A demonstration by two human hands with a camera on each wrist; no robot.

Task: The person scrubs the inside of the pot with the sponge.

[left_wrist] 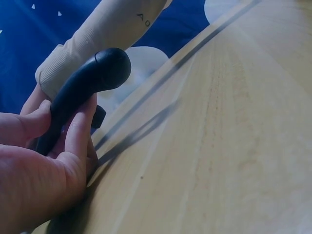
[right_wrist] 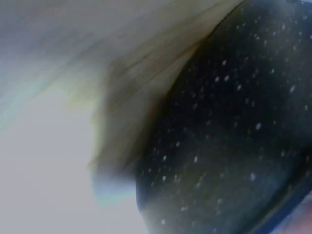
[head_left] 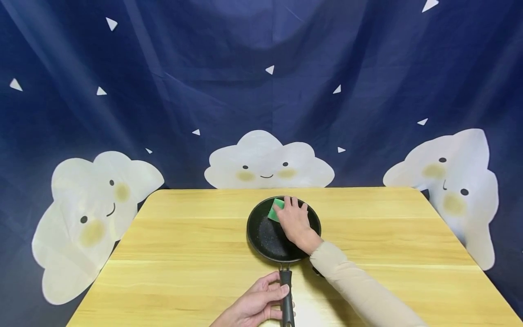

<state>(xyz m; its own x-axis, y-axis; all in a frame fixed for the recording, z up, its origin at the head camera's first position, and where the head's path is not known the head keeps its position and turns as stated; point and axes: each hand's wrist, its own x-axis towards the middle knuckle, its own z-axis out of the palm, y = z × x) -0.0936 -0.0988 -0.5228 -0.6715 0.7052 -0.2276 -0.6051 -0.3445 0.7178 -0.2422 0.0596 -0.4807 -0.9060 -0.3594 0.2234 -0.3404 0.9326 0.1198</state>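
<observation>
A black speckled frying pan (head_left: 265,240) is in the middle of the head view, its handle (head_left: 287,295) pointing toward me. My left hand (head_left: 261,299) grips that handle, thumb on top; the left wrist view shows the fingers (left_wrist: 78,136) curled around the black handle (left_wrist: 73,95). Inside the pan, toward its far side, my right hand (head_left: 295,222) holds a green sponge (head_left: 273,214) against the surface, partly covering it. The right wrist view shows the pan's speckled surface (right_wrist: 229,122) up close; the sponge does not show there.
The pan is over a light wooden table (head_left: 184,254). A small black piece (head_left: 317,271) shows beside the right sleeve (head_left: 359,286), mostly hidden. Behind the table hangs a dark blue curtain (head_left: 229,100) with white clouds and triangles.
</observation>
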